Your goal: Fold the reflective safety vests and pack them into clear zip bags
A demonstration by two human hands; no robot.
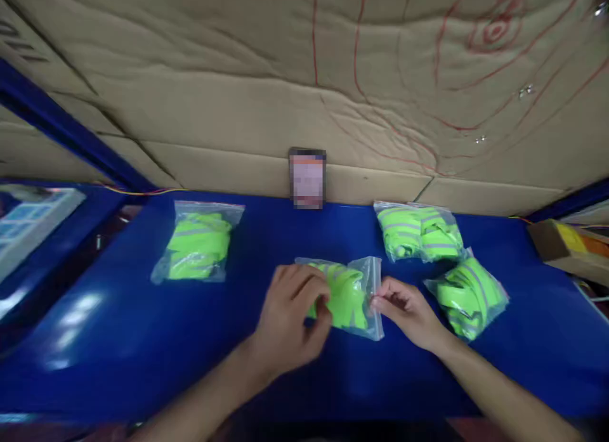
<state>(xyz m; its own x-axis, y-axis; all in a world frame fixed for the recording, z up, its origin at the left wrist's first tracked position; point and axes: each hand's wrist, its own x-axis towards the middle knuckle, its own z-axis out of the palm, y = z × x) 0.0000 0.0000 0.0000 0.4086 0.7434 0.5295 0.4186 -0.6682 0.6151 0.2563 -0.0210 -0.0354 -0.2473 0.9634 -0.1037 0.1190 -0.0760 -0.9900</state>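
A clear plastic bag holding a folded neon-green vest (349, 294) lies on the blue table (118, 340) in front of me. My left hand (290, 318) grips the bag's left side, fingers curled over the green cloth. My right hand (404, 309) pinches the bag's open right edge between thumb and fingers. Both hands rest low on the table surface.
Three more bagged green vests lie around: one at the left (197, 242), one at the back right (419, 233), one right of my right hand (469, 296). A small upright device (307, 179) leans on the cardboard wall (285, 80). Cardboard boxes (566, 248) sit at the far right.
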